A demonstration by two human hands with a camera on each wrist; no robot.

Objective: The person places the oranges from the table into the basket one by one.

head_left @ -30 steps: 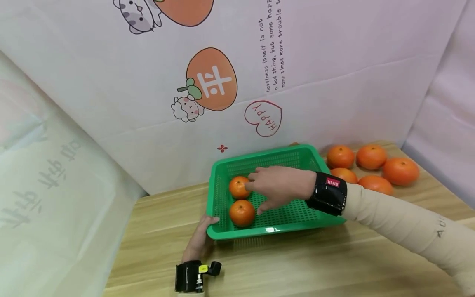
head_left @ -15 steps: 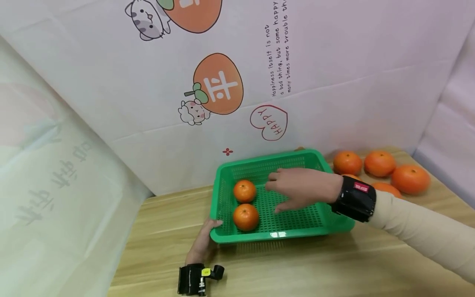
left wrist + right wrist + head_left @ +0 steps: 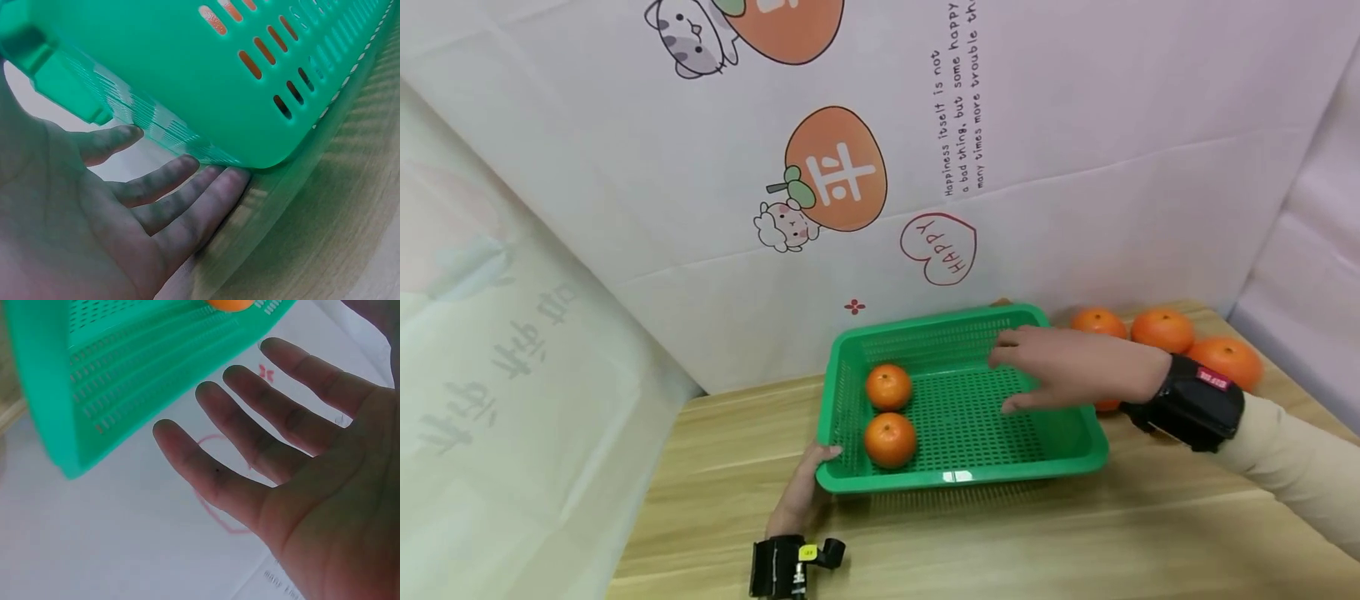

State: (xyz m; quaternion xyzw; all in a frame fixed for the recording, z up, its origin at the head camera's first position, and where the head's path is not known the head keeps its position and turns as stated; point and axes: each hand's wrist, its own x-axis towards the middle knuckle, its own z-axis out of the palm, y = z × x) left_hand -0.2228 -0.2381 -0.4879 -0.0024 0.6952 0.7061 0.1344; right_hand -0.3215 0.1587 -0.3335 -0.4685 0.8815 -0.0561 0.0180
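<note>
A green plastic basket (image 3: pixel 925 481) with slotted walls stands on the wooden table, close to the back wall. Two orange mandarins (image 3: pixel 889 387) lie one in front of the other at its left end. My left hand (image 3: pixel 802 489) holds the basket's front left corner, thumb over the rim. In the left wrist view, the other fingers (image 3: pixel 194 215) lie against the outer wall, low by the table. Above the right part of the basket my right hand (image 3: pixel 1078 367) is spread and holds nothing. The right wrist view shows its fingers (image 3: pixel 244 440) apart, with the basket beyond them.
Several more mandarins (image 3: pixel 1162 331) sit on the table to the right of the basket, some partly hidden behind my right hand and wrist strap (image 3: pixel 1191 404). A white printed sheet (image 3: pixel 1112 167) covers the back wall. Pale sheeting (image 3: pixel 550 400) hangs at the left.
My right hand has drawn back to the right from the rear mandarin inside the basket. Both mandarins stay at the left end, and my left hand keeps its hold on the corner.
</note>
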